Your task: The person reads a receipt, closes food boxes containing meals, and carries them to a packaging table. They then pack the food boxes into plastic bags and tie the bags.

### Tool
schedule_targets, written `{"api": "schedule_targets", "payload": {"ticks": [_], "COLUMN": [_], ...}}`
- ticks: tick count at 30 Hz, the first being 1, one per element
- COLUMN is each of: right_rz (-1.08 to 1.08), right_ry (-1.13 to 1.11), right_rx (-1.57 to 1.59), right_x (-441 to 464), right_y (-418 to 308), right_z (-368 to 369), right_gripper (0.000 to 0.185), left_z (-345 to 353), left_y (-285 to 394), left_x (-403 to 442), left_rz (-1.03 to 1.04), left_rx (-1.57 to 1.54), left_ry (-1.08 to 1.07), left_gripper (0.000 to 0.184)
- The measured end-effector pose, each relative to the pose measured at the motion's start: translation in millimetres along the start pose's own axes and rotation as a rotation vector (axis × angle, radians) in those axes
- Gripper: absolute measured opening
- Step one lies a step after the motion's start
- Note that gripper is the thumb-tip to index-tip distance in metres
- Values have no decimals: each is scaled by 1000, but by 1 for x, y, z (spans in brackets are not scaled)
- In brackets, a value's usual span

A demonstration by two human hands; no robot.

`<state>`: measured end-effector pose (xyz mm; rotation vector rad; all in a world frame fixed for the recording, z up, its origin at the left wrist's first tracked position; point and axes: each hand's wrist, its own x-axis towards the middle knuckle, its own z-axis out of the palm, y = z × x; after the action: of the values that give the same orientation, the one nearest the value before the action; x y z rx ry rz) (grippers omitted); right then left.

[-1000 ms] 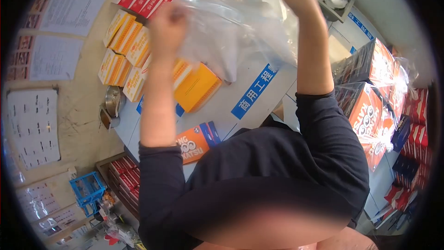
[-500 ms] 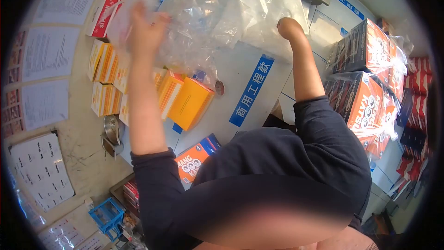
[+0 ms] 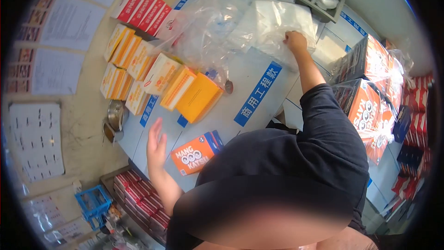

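My left hand (image 3: 157, 147) hangs over the near left part of the table, fingers stretched out and holding nothing. Just right of it lies an orange box (image 3: 192, 153) printed "MANG KATSU", with a dark blue one partly under it. My right hand (image 3: 296, 41) is closed at the edge of a stack of clear plastic bags (image 3: 273, 16), its fingers curled on the plastic. Loose, crumpled clear plastic (image 3: 203, 25) spreads left of the stack. Yellow and white boxes (image 3: 200, 98) stand in rows between the plastic and my left hand.
Red and white boxes (image 3: 143, 9) line the far left. Plastic-wrapped bundles of orange and black boxes (image 3: 370, 106) stand at right. A grey tray (image 3: 340, 11) sits at the back, and a blue crate (image 3: 94, 203) and red packs (image 3: 141, 199) lie lower left.
My left hand has come back from the far left, where it was at the clear plastic, to beside the orange box. My right hand stays at the bag stack. The view has shifted slightly.
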<state>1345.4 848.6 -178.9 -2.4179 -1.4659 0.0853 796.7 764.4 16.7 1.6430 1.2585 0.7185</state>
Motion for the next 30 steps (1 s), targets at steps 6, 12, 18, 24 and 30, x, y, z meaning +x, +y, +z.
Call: {"api": "schedule_targets", "payload": {"ticks": [6, 12, 18, 24, 30], "right_rz": [83, -156, -638, -328, 141], "right_ry": [3, -683, -208, -834, -312], "right_rx": [8, 50, 544, -62, 80], "right_x": [39, 61, -24, -52, -78], "right_y": [2, -57, -141, -115, -27], "right_z": [-15, -140, -257, -156, -57], "right_gripper": [26, 29, 27, 19, 29], "left_z": [20, 56, 107, 93, 53], "left_y": [-1, 15, 49, 52, -36], "left_x": [-125, -144, -99, -142, -250], "left_rz": [-171, -112, -4, 120, -303], "left_rx": [-234, -254, -411, -45, -275], "left_ry": [301, 256, -59, -386, -8], "left_gripper": [48, 46, 42, 44, 40]}}
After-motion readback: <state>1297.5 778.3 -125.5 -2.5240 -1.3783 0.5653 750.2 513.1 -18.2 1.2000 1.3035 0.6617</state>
